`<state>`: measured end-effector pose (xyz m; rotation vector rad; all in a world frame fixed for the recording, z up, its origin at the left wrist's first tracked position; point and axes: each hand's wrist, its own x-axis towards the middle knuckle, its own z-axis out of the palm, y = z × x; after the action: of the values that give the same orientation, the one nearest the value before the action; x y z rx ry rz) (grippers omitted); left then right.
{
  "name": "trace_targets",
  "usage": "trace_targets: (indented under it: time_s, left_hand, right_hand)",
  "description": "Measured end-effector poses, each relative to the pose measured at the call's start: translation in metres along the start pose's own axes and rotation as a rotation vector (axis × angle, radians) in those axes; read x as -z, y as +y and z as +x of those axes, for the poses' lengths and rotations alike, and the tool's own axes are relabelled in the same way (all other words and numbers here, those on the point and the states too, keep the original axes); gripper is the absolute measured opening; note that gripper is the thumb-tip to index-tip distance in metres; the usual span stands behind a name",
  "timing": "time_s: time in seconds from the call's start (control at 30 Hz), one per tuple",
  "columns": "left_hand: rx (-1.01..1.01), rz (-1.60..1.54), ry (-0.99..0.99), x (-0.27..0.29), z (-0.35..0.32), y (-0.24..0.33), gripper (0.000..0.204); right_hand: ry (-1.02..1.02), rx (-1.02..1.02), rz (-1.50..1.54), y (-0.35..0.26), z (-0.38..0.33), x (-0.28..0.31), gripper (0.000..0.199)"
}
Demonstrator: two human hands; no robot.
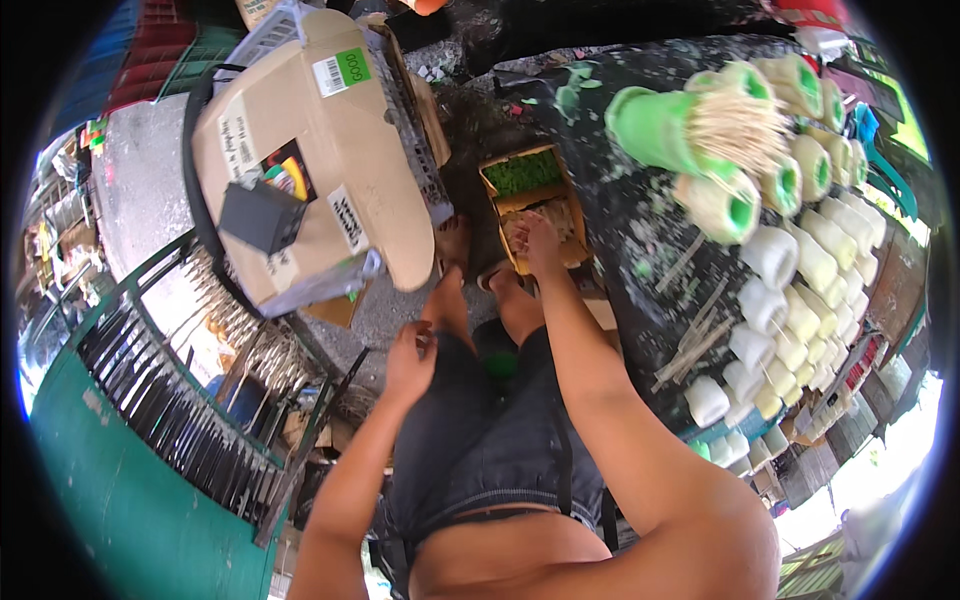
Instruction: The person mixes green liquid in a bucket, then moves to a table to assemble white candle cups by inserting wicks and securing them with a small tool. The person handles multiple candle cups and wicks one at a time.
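On the ground between my feet and the black-covered table stands a cardboard box point(573, 208) with two sections. Its far section holds bright green small pieces point(523, 173); the near one holds tan or pinkish pieces too small to name. My right hand point(537, 238) reaches down into that near section. Its fingertips are among the pieces, so their grip is hidden. Beside my left knee, my left hand point(412, 362) hangs in the air with loosely bent fingers, and nothing shows in it.
At left, a large cardboard sheet point(330, 150) lies over a crate, bearing a dark block point(262, 215). The black-covered table point(620, 230) at right carries thin sticks point(735, 125) in a green holder and rows of pale rolls point(770, 305). A green metal rack point(110, 440) stands lower left.
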<state>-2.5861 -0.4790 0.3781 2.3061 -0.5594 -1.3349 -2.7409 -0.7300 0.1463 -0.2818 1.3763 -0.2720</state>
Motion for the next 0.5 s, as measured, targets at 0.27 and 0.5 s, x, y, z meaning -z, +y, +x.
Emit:
trace_targets:
  time_s: [0.27, 0.5]
  left_hand:
    - [-0.297, 0.326, 0.100, -0.022, 0.064, -0.033, 0.034]
    - [-0.406, 0.293, -0.019, -0.001, 0.096, -0.024, 0.035]
  right_hand:
    - [0.282, 0.174, -0.086, 0.006, 0.238, -0.014, 0.029]
    - [0.234, 0.115, -0.064, 0.022, 0.365, 0.042, 0.026]
